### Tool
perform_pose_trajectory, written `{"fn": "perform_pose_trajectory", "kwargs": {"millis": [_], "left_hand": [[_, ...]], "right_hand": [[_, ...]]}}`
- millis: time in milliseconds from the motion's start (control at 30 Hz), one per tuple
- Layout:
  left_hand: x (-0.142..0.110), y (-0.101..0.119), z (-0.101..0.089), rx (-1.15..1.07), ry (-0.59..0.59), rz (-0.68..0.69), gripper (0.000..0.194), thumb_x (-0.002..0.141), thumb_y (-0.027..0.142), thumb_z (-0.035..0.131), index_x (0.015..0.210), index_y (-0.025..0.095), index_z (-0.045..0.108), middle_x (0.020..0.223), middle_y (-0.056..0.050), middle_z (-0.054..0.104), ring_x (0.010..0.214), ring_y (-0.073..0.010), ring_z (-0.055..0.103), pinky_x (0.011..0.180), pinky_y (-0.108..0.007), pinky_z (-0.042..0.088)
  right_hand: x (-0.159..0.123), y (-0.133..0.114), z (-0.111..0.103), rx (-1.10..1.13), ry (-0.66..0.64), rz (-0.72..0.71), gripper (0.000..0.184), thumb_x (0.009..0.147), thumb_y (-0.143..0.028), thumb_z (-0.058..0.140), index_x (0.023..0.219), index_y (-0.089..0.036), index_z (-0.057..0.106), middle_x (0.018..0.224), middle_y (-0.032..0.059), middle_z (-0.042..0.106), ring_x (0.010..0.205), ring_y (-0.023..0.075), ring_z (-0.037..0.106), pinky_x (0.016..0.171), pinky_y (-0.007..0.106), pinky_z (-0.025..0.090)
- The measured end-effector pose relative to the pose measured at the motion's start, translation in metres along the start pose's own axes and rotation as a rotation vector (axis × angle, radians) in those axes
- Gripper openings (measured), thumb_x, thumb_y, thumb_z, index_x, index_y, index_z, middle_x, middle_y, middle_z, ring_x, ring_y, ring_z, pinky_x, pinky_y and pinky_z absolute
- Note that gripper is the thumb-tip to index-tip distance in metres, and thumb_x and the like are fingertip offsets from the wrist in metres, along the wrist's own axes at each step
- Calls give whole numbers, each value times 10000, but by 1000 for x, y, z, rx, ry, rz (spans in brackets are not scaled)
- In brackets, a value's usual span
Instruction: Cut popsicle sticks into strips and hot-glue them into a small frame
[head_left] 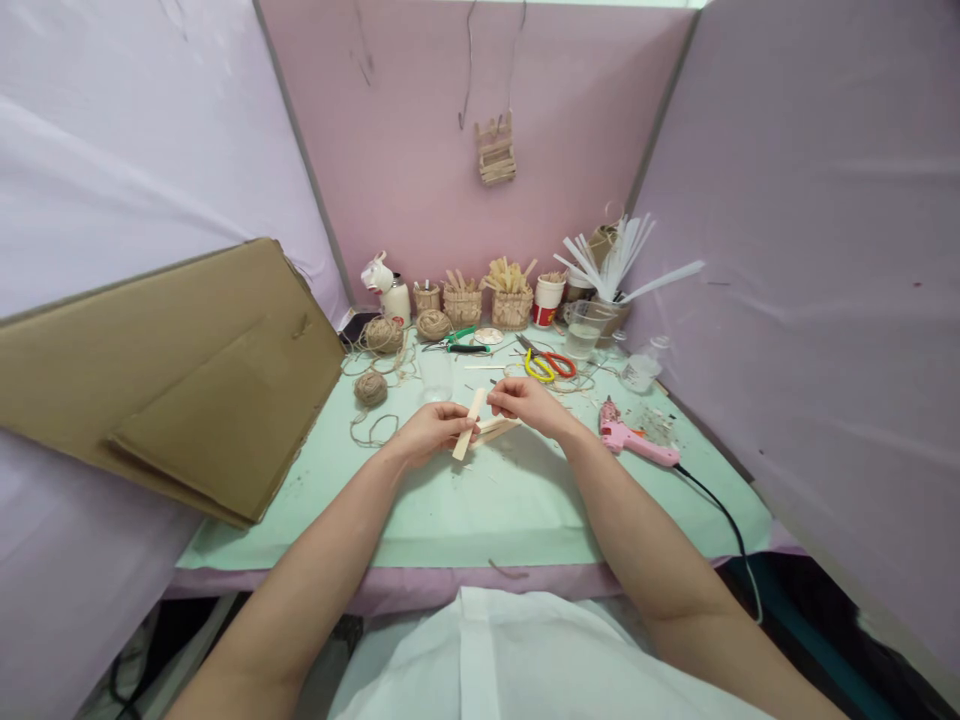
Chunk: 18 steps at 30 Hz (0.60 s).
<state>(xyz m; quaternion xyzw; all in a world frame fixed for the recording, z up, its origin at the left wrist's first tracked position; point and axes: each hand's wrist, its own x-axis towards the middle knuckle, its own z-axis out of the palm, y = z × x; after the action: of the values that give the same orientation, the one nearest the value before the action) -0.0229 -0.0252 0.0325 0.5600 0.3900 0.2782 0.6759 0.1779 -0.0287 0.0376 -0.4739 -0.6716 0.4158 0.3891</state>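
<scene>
L hand [439, 428] pinches stick [469, 428] nr its mid, fingers closed on it. Stick: flat, pale wood, straight, tilted w/ top to the R, above green table [495, 515]. R hand [529, 400] nr top end, fingertips bunched; can't tell if holding anything.

Two hands [431, 430] [529, 402] are showing; three twine balls [383, 335] [433, 324] [370, 389], one glue gun [634, 440] and one animal figurine [379, 274] are resting on the worktop [495, 520]; one wooden holder [496, 162] is hanging above.

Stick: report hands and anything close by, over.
Left hand gripping stick. Right hand pinched near its far end, contents unclear. Glue gun to the right, apart from both hands.
</scene>
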Motion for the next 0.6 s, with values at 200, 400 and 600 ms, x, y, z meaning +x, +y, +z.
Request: {"fn": "perform_pose_trajectory", "kwargs": {"millis": [200,400,600], "left_hand": [[0,3,-1,-159,23,-25,197,684,247,724,789,106,636,760,-71,655,644,-131,615,627,-275,532],[5,2,-6,-336,106,-38,89,740,140,651,822,119,625,736,-48,655,671,-102,620,657,-213,529],[8,1,-11,-405,193,-33,50,772,138,606,817,123,623,766,-56,663,686,-106,623,673,-212,536]], "right_hand": [[-3,-5,-3,26,-22,-20,223,779,-363,557,688,-161,577,634,-7,580,553,85,468,513,191,366],[-10,-14,-4,52,-177,-74,222,772,-365,582,686,-160,593,613,-16,585,567,88,484,575,211,394],[-12,-15,-3,36,-252,-90,226,783,-366,582,700,-156,591,622,-14,581,574,91,487,568,211,380]]}}
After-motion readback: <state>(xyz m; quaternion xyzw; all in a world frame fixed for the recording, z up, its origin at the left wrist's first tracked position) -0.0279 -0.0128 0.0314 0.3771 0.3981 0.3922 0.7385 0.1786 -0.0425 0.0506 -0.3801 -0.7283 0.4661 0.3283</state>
